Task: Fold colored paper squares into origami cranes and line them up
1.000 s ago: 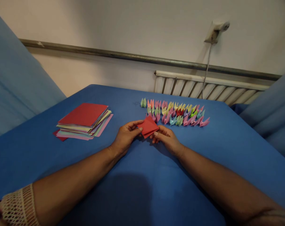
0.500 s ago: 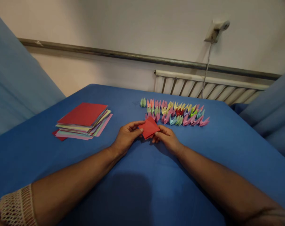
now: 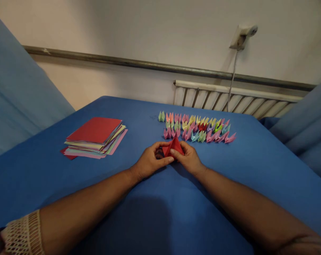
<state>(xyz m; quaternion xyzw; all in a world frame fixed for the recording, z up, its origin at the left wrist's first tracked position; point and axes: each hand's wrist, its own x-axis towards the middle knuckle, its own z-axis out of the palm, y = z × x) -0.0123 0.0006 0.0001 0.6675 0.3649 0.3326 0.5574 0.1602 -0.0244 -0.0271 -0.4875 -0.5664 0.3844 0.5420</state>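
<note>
A small red folded paper [image 3: 175, 144] is between my two hands, just above the blue table cover, with one pointed flap standing up. My left hand [image 3: 152, 158] grips its left side, the thumb along the near lower edge. From the right, my right hand [image 3: 189, 157] pinches it, with the thumb across the front face; the fingers behind are partly hidden. Just beyond my hands stand several rows of small folded paper figures [image 3: 187, 134] in pink, yellow, green, blue and red.
A stack of coloured paper sheets [image 3: 95, 130], red on top, lies to the left on the blue-covered table [image 3: 133, 113]. Behind it are a wall with a metal rail [image 3: 139, 63], a radiator [image 3: 216, 94] and a socket with a cord [image 3: 239, 39]. Blue curtains [image 3: 19, 78] hang at both sides.
The red paper was held flat as a diamond; now a flap of it stands up in a peak. Both hands have closed in around it, and the left thumb has moved right.
</note>
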